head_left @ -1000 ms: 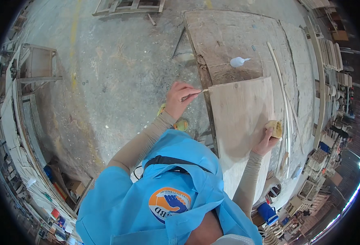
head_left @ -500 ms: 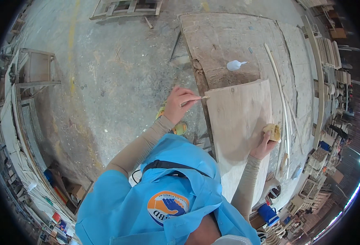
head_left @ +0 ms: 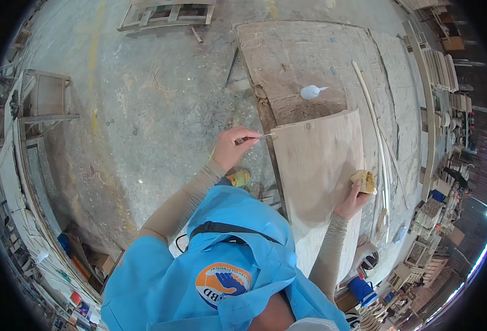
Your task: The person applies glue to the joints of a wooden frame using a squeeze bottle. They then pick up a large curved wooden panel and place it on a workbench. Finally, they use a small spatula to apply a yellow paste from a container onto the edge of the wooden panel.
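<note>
My left hand (head_left: pixel 233 147) is closed on a thin, narrow tool, perhaps a small spatula (head_left: pixel 266 135). Its tip meets the far left corner of a pale, slightly curved wooden panel (head_left: pixel 321 160). My fingers hide the tool's handle. On the panel's right side, my right hand (head_left: pixel 352 203) grips a yellowish, rough-edged cup (head_left: pixel 364 181) with a tan hollow. Whether the cup rests on the panel or is held just above it, I cannot tell.
Under the panel lies a worn plywood table top (head_left: pixel 287 55). A white squeeze bottle (head_left: pixel 311 92) lies beyond the panel, and long thin wood strips (head_left: pixel 377 118) run along its right. A wooden frame (head_left: pixel 169 15) sits on the concrete floor (head_left: pixel 144 110).
My left hand has pulled back a little to the left, showing more of the tool. My right hand still holds the cup in about the same place. The whole view has shifted slightly.
</note>
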